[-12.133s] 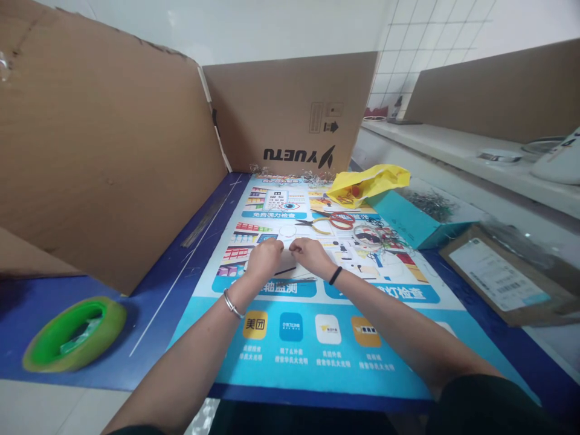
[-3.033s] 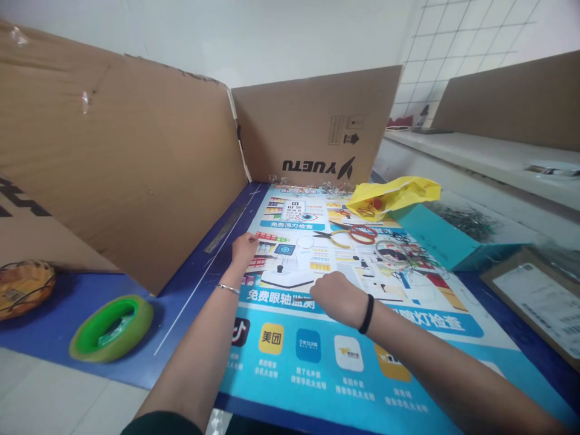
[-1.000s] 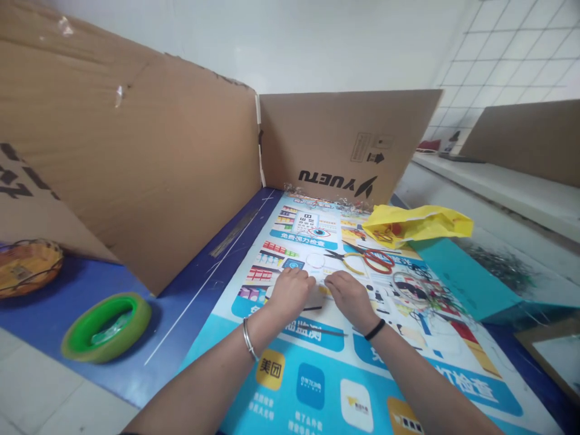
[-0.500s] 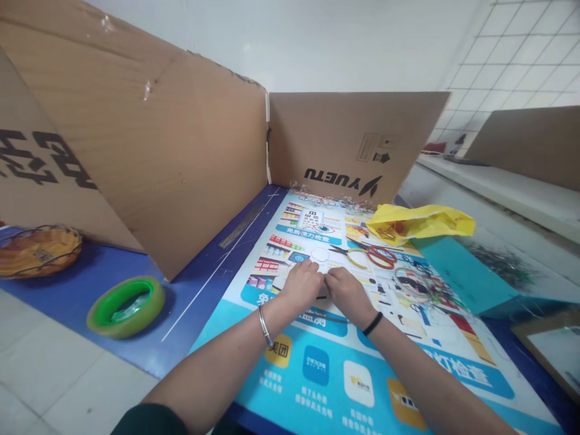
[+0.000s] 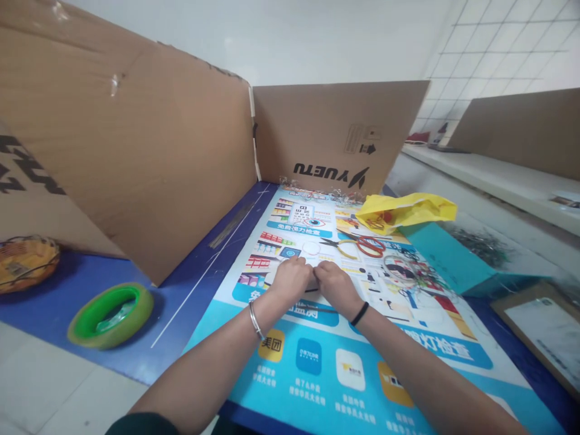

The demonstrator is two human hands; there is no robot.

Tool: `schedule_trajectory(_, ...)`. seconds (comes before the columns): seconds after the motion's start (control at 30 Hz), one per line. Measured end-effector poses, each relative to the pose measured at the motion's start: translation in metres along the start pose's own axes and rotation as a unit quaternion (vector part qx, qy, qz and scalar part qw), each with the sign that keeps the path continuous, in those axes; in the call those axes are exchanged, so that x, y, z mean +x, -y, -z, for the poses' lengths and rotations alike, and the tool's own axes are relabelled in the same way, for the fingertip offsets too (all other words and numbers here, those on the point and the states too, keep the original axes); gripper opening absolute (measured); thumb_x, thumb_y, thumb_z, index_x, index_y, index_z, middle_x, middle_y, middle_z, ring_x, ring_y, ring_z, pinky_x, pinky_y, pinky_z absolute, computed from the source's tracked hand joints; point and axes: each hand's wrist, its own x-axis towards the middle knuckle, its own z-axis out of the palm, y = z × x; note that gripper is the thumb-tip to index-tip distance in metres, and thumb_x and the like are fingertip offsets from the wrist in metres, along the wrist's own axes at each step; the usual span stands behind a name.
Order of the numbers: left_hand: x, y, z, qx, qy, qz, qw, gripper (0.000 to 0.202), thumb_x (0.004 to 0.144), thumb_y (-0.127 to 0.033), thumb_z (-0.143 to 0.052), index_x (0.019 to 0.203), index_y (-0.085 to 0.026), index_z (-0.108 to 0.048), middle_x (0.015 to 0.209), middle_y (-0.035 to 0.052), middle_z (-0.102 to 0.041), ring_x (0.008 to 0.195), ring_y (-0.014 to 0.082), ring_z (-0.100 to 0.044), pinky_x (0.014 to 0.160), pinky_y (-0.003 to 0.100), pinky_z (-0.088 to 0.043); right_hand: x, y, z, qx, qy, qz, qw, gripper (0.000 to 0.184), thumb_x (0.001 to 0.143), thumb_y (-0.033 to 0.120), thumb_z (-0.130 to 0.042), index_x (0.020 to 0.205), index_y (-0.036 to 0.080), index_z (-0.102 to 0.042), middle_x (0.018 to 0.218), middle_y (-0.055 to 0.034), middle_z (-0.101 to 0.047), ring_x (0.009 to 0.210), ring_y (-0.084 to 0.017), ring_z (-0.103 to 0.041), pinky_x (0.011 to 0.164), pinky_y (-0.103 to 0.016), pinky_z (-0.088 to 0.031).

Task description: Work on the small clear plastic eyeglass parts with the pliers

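My left hand (image 5: 293, 279) and my right hand (image 5: 334, 284) are closed and meet over the printed poster sheet (image 5: 272, 399). Their fingertips press together, and whatever they pinch is too small or hidden to make out. Just beyond them lie pliers (image 5: 342, 247) with yellow handles and dark jaws. Red-handled scissors (image 5: 370, 246) rest beside the pliers. Right of my right hand is a clear round coil (image 5: 399, 269), with thin strands near it.
A roll of green-cored tape (image 5: 111, 315) and a wicker basket (image 5: 27, 263) lie at left. Cardboard panels (image 5: 335, 133) stand at the back and left. On the right are a yellow bag (image 5: 417, 210), a turquoise box (image 5: 453, 260) with dark wiry strands (image 5: 484, 246), and a brown framed board (image 5: 544, 338).
The view has shifted slightly, so most things sit a little further left. Both hands stay pinched together in nearly the same place over the poster.
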Motion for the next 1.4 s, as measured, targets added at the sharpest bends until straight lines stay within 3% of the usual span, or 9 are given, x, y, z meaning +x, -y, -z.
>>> schedule_trajectory(0.33,0.001,0.005,0.005,-0.02,0.025,0.024,0.999,0.025,0.081,-0.009,-0.039,0.088,-0.016,-0.062,0.085,0.0091,-0.059,0.084,0.0205,-0.054,0.068,0.029,-0.042,0.008,0.002,0.008,0.166,-0.001,-0.089,0.982,0.019,0.078,0.011,-0.046,0.074,0.019,-0.063,0.077,-0.0038,-0.061,0.079,-0.014,-0.054,0.073,-0.024,-0.042)
schedule_trajectory(0.5,0.008,0.015,-0.005,-0.156,0.007,0.092,0.983,0.02,0.079,-0.018,-0.045,0.079,-0.019,-0.065,0.082,0.0056,-0.062,0.076,0.0165,-0.056,0.068,0.026,-0.04,0.011,-0.003,0.008,0.281,-0.011,-0.173,0.944,0.012,0.071,0.016,-0.053,0.071,0.02,-0.064,0.073,-0.0016,-0.063,0.072,-0.014,-0.057,0.068,-0.026,-0.042)
schedule_trajectory(0.57,0.01,0.019,-0.008,-0.239,-0.01,0.107,0.965,0.018,0.076,-0.02,-0.048,0.076,-0.02,-0.066,0.08,0.0035,-0.064,0.075,0.0156,-0.057,0.068,0.025,-0.04,0.011,-0.003,0.006,0.358,-0.003,-0.217,0.908,0.01,0.07,0.021,-0.055,0.073,0.019,-0.064,0.068,-0.0005,-0.063,0.064,-0.013,-0.056,0.062,-0.026,-0.043)
schedule_trajectory(0.67,0.013,0.022,-0.013,-0.364,-0.026,0.135,0.921,0.014,0.071,-0.021,-0.051,0.07,-0.019,-0.064,0.068,0.0005,-0.064,0.066,0.0137,-0.056,0.063,0.024,-0.04,0.011,-0.002,0.004,0.494,0.004,-0.278,0.824,0.014,0.068,0.028,-0.057,0.075,0.017,-0.063,0.062,0.0009,-0.06,0.054,-0.011,-0.053,0.054,-0.025,-0.044)
schedule_trajectory(0.77,0.014,0.021,-0.019,-0.496,-0.014,0.181,0.849,0.01,0.067,-0.023,-0.054,0.068,-0.017,-0.061,0.056,-0.0019,-0.058,0.053,0.0112,-0.052,0.055,0.023,-0.039,0.012,0.003,0.005,0.577,-0.01,-0.32,0.752,0.018,0.062,0.031,-0.062,0.073,0.016,-0.061,0.061,0.0019,-0.057,0.051,-0.009,-0.051,0.052,-0.024,-0.044)
schedule_trajectory(0.83,0.014,0.018,-0.02,-0.565,-0.011,0.202,0.8,0.009,0.064,-0.024,-0.056,0.067,-0.016,-0.06,0.053,-0.0027,-0.055,0.049,0.0098,-0.049,0.051,0.022,-0.039,0.013,0.006,0.007,0.601,-0.023,-0.339,0.723,0.02,0.06,0.032,-0.064,0.071,0.016,-0.06,0.063,0.0021,-0.057,0.052,-0.008,-0.05,0.052,-0.024,-0.044)
schedule_trajectory(0.93,0.013,0.014,-0.018,-0.623,-0.022,0.209,0.753,0.01,0.061,-0.024,-0.06,0.065,-0.014,-0.059,0.054,-0.0023,-0.055,0.049,0.0086,-0.049,0.051,0.021,-0.039,0.014,0.009,0.009,0.62,-0.041,-0.351,0.701,0.02,0.06,0.032,-0.065,0.07,0.015,-0.06,0.064,0.0018,-0.057,0.054,-0.008,-0.051,0.054,-0.024,-0.045)
schedule_trajectory(1.07,0.012,0.009,-0.012,-0.669,-0.024,0.205,0.714,0.011,0.061,-0.024,-0.061,0.063,-0.013,-0.057,0.05,-0.0035,-0.052,0.047,0.0076,-0.046,0.05,0.021,-0.039,0.014,0.011,0.01,0.644,-0.049,-0.352,0.677,0.019,0.06,0.03,-0.066,0.07,0.015,-0.059,0.063,0.0023,-0.056,0.054,-0.008,-0.051,0.055,-0.024,-0.044)
schedule_trajectory(1.4,0.012,0.009,-0.023,-0.707,-0.024,0.208,0.676,0.016,0.062,-0.027,-0.063,0.068,-0.013,-0.058,0.059,-0.002,-0.056,0.056,0.0088,-0.052,0.06,0.024,-0.045,0.013,0.015,0.012,0.678,-0.058,-0.357,0.64,0.023,0.057,0.031,-0.069,0.07,0.015,-0.059,0.063,0.0016,-0.057,0.055,-0.009,-0.052,0.056,-0.024,-0.044)
